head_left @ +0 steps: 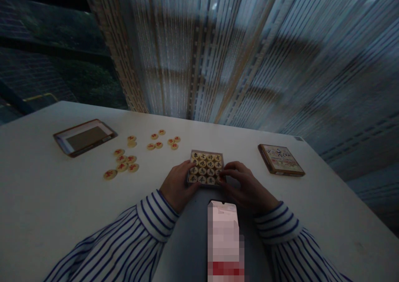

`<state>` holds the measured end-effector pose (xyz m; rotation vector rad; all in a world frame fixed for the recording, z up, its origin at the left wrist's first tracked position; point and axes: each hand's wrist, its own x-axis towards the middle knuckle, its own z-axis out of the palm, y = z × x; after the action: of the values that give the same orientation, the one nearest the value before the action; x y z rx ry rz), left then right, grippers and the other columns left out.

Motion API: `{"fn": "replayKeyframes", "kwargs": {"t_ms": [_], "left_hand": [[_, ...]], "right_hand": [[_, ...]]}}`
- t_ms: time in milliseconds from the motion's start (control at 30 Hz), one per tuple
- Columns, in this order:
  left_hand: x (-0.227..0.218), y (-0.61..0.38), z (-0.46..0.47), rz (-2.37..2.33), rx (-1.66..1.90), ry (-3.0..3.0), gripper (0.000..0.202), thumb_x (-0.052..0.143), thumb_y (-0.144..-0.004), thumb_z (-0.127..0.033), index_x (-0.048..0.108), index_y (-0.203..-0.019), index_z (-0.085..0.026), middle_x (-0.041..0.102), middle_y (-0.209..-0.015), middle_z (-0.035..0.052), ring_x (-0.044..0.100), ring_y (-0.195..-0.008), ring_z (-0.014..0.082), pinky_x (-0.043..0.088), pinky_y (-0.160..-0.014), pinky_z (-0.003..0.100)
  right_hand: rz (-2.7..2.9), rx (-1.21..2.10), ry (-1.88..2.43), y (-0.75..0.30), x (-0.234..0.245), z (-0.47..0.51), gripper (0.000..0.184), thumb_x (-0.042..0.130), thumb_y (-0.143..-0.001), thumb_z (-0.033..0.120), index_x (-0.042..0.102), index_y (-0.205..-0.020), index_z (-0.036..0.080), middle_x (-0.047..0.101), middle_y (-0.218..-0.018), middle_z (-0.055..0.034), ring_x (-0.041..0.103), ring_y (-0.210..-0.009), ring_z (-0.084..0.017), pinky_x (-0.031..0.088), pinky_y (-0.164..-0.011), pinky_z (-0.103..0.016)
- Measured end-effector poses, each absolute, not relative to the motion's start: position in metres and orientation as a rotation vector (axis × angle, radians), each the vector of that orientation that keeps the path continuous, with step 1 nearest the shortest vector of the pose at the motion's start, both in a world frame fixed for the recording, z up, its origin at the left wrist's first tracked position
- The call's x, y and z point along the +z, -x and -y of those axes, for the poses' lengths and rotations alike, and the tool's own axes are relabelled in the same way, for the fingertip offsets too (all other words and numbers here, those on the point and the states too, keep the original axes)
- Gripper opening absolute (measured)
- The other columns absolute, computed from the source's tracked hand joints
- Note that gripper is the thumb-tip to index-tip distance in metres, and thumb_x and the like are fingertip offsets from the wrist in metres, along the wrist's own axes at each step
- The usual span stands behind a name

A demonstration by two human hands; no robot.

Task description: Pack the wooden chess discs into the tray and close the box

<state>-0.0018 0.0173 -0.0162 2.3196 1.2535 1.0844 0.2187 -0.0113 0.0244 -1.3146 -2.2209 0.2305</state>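
A small square box on the white table holds several round wooden chess pieces with dark characters, laid in rows. My left hand grips the box's left side, fingers curled against its edge. My right hand rests at the box's right near corner, fingers pinched together on a piece there. Both arms wear blue-and-white striped sleeves.
Several loose round pieces with red characters lie left of the box, more behind them. A shallow box half sits far left, a printed box lid to the right. A phone stands in front of me. Striped curtain behind the table.
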Motion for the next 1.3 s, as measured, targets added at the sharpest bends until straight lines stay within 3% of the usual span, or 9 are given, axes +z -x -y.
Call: {"fn": "replayKeyframes", "kwargs": {"t_ms": [500,1300], "left_hand": [[-0.0170,0.0029,-0.0188,-1.250,1.072,-2.356,0.046,0.065,-0.066,-0.021,0.050,-0.109,-0.016,0.060,-0.113,0.0152,0.055,-0.106,0.0277,0.046,-0.086,0.048],[-0.0156,0.0033,-0.0184,-1.248,1.047,-2.390,0.046,0.065,-0.067,-0.023,0.050,-0.110,-0.015,0.060,-0.113,0.0163,0.056,-0.106,0.0279,0.047,-0.086,0.047]], "right_hand": [[2.232,0.237,1.307,-0.2210,0.0234,0.0111,0.024,0.055,-0.079,0.027,0.060,-0.100,0.019,0.057,-0.096,-0.0097,0.053,-0.090,-0.021,0.046,-0.077,-0.039],[2.261,0.214,1.339,-0.2217,0.0227,0.0088,0.017,0.055,-0.079,0.029,0.064,-0.090,0.019,0.059,-0.092,-0.0084,0.054,-0.085,-0.019,0.045,-0.075,-0.036]]}}
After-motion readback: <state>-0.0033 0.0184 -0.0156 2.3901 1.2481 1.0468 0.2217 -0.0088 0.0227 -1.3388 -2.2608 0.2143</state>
